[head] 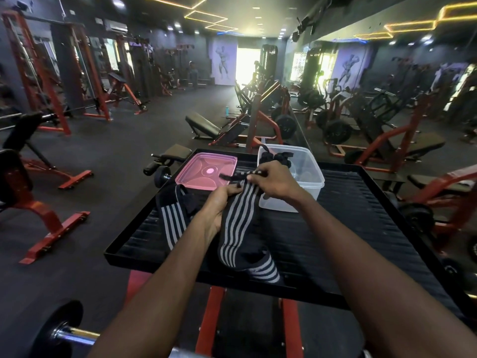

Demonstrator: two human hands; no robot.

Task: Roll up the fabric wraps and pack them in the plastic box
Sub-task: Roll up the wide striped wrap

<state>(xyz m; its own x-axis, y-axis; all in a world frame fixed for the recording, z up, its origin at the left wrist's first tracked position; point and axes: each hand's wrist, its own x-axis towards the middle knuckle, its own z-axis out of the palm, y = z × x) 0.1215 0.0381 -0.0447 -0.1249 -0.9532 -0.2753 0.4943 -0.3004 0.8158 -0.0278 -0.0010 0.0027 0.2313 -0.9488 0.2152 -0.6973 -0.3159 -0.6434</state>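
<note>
A long black fabric wrap with grey lengthwise stripes [238, 220] is held at its far end, near the centre of the frame, by both hands. The left hand [219, 202] is closed around the strip from the left side, and the right hand [273, 180] pinches the narrow end, where a short black tab [229, 177] sticks out toward the left. The rest of this wrap trails down toward the lower centre of the frame and lies crumpled on the black ribbed tray-like counter [361, 228]. No finished roll is seen in the hands; the rolling appears to be only at its start.

A 2nd striped black wrap [171, 220] lies loose and unrolled on the counter, left of the left hand, touching nothing but the counter and perhaps the first wrap beneath the wrist; that contact cannot be told.

The clear rectangular plastic box [309, 177] stands open at the upper right of the counter, just behind the right hand. Dark bundled items [276, 157] are seen inside its far left corner; whether these are rolled wraps cannot be told for certain, though it seems likely. Its pink translucent lid [196, 169] rests flat on the counter, just left of the box.

By this showing, the task is judged partly done: at least 2 wraps remain to be rolled and packed, and the lid is not yet fitted.
</note>
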